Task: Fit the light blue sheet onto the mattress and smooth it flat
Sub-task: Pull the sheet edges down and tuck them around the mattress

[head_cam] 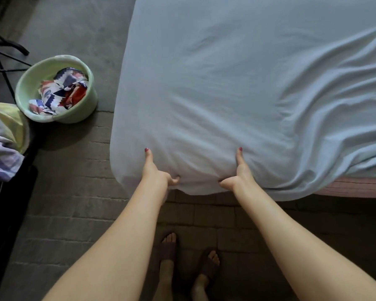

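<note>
Light blue sheet: covers the mattress from centre frame out to 12 and 3 o'clock; drawn over the near corner at 6 o'clock of the bed, smooth toward 12, heavily rumpled in folds at 3 o'clock.

Mattress: a pinkish edge strip shows bare below the sheet hem at 4 o'clock.

Left hand: at the near edge, thumb laid up on top of the sheet, fingers curled under the hem, pinching the fabric.

Right hand: just toward 3 o'clock of the left, same hold, thumb on top, fingers tucked below, clamped on the sheet edge.

Green basin: on the floor at 9 o'clock, holding patterned cloth in red, white and navy.

Pale bundle of fabric: at 8 o'clock, beside the basin.

Feet in dark sandals: at 6 o'clock on the brick-patterned floor.
</note>
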